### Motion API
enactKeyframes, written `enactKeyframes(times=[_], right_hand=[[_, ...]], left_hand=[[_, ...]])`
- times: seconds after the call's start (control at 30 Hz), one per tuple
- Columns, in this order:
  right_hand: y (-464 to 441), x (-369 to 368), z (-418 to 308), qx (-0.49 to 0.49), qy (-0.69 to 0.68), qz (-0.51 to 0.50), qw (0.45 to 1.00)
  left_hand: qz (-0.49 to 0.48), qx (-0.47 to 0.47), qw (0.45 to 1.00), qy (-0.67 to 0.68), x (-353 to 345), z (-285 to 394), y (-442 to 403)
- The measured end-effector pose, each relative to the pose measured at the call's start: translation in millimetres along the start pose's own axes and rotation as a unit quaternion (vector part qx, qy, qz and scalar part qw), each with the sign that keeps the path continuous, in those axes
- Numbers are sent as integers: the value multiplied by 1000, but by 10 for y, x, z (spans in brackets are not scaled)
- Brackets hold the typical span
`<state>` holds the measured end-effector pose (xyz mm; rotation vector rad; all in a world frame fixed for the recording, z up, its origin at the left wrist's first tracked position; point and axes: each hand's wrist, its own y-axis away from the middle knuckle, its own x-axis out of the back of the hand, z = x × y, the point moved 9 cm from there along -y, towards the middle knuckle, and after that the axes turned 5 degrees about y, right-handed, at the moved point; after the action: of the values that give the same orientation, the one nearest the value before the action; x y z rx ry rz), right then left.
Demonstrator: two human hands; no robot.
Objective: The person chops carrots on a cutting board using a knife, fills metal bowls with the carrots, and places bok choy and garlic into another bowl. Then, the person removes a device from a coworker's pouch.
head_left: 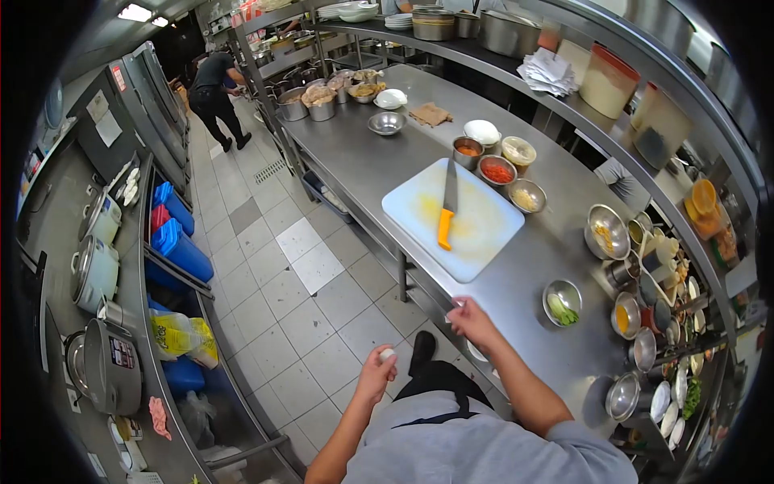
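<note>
My left hand (pixel 375 374) is closed around a small white piece (pixel 388 353), held over the floor in front of my body. Its kind is too small to make out. By the counter's near edge, my right hand (pixel 474 321) is pinched, and whatever is between its fingers cannot be told. Beyond it lies a white cutting board (pixel 403 206) with yellowish stains. A knife (pixel 449 202) with an orange handle rests on the board, blade pointing away from me. To the right, a metal bowl (pixel 562 303) contains cut green vegetable pieces.
Behind the board stand bowls of chopped red food (pixel 496 170) and minced pale food (pixel 527 195). A brown cloth (pixel 431 114) lies farther back. Shelves (pixel 484 60) overhang the steel counter (pixel 347 149). A co-worker (pixel 214 93) bends down the aisle; blue bins (pixel 181 250) stand at left.
</note>
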<state>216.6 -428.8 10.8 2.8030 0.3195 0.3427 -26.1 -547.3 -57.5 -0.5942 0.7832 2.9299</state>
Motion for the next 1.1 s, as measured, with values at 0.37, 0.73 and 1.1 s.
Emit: enactKeyframes(times=[0.37,0.73,1.1], right_hand=[[-2244,540,-815,-23,334,219,917],[-1795,913,-175,-189,70,112,973],[-505,402,-523,-184,253,186,931]], left_hand=[[-40,-46,998,-21,91,1167,-1413],[-61,-240,866,-434,-912,2764,-3430],[-285,-401,739,-460,-1258,3087,-4192]])
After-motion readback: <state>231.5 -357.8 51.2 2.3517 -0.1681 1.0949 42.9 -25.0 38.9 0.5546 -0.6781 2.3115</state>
